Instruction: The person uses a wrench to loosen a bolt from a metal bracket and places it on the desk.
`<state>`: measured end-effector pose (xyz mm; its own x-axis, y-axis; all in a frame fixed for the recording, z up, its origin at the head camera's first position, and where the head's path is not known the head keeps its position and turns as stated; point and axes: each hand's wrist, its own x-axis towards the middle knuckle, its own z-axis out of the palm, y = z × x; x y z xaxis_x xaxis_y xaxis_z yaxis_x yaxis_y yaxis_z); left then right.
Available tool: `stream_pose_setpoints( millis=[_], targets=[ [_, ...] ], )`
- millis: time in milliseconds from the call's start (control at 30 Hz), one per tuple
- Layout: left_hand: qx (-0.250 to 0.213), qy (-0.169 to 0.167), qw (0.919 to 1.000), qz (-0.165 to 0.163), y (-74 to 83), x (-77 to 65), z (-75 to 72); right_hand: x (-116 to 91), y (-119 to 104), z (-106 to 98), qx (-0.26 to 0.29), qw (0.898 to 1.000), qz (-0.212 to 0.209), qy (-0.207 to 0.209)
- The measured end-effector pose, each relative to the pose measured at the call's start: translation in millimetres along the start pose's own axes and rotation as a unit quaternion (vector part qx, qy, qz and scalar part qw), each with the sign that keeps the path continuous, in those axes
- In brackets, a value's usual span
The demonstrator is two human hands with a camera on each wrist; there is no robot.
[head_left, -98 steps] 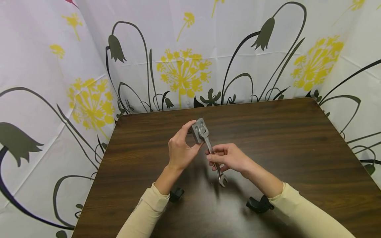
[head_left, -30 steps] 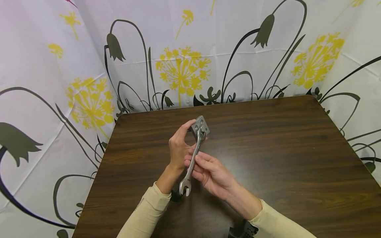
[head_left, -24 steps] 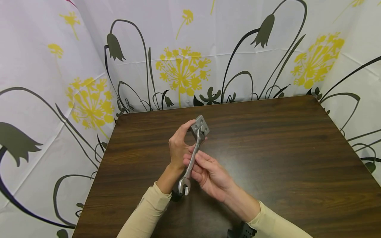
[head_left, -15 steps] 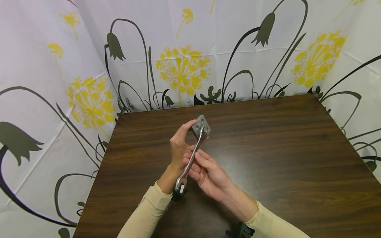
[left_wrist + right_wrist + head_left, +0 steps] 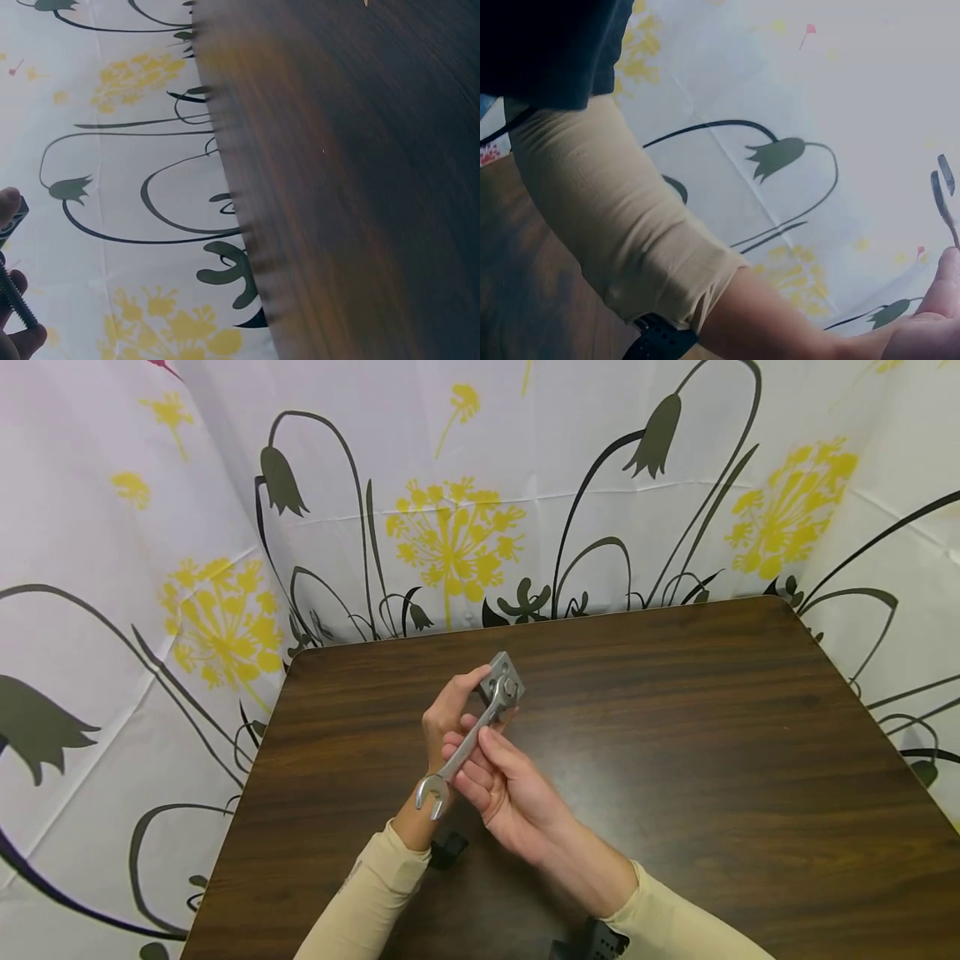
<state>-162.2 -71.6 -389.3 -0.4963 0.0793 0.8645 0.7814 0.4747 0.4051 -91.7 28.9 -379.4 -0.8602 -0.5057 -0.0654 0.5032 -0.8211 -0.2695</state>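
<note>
The left hand [image 5: 445, 720] holds the metal block [image 5: 496, 669] up over the table [image 5: 675, 735]. The right hand [image 5: 517, 793] pinches the wrench [image 5: 469, 740], its round end on the block's front. A bolt [image 5: 18, 300] already pokes out the back, it seems; how much turning is left is hard to tell.

Wrench [image 5: 463, 753]: bare silvery metal, polished-looking, bright glints along edges. Block [image 5: 497, 664]: grey metal, duller, smooth flat face. Bolt [image 5: 16, 298]: dark metal, dull, surface ridged. Desk [image 5: 675, 735]: brown wood-grain top, smooth, semi-gloss, light pooling in soft sheen. Curtain [image 5: 540, 485]: smooth printed cloth, lightly creased. Sleeves [image 5: 367, 893]: cream matt cloth, wrinkled. Wrist mounts [image 5: 448, 852]: black, plastic-looking, mostly matt.
</note>
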Motion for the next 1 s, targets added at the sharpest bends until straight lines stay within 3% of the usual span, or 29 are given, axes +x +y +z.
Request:
stream_pose_setpoints(
  millis=[133, 267, 400, 500, 667, 767, 833, 1000],
  targets=[
    [-0.004, -0.004, 1.0000, -0.003, 8.3, 3.9, -4.2, 1, 2, 1, -0.004, 1.000, 0.002, 0.009],
    [0.002, 0.000, 1.0000, -0.009, -0.6, -1.7, -2.3, -1, 1, -4, -0.040, 0.999, 0.012, 0.031],
    [-0.002, -0.011, 0.9998, -0.016, -18.0, -10.6, 0.7, -4, -5, -16, -0.121, 0.991, 0.027, 0.054],
    [-0.016, -0.018, 0.9994, -0.023, -28.1, -14.4, 1.3, -8, -14, -27, -0.201, 0.976, 0.031, 0.076],
    [-0.035, -0.031, 0.9984, -0.031, -30.4, -14.4, 0.7, -15, -36, -43, -0.327, 0.938, 0.035, 0.112],
    [-0.038, -0.039, 0.9980, -0.033, -28.8, -13.7, 1.4, -19, -50, -48, -0.401, 0.909, 0.025, 0.114],
    [-0.039, -0.042, 0.9977, -0.035, -28.3, -13.5, 1.7, -21, -58, -49, -0.455, 0.884, 0.017, 0.106],
    [-0.038, -0.053, 0.9969, -0.045, -28.4, -13.6, 1.6, -22, -76, -49, -0.588, 0.806, -0.004, 0.072]
  ],
)
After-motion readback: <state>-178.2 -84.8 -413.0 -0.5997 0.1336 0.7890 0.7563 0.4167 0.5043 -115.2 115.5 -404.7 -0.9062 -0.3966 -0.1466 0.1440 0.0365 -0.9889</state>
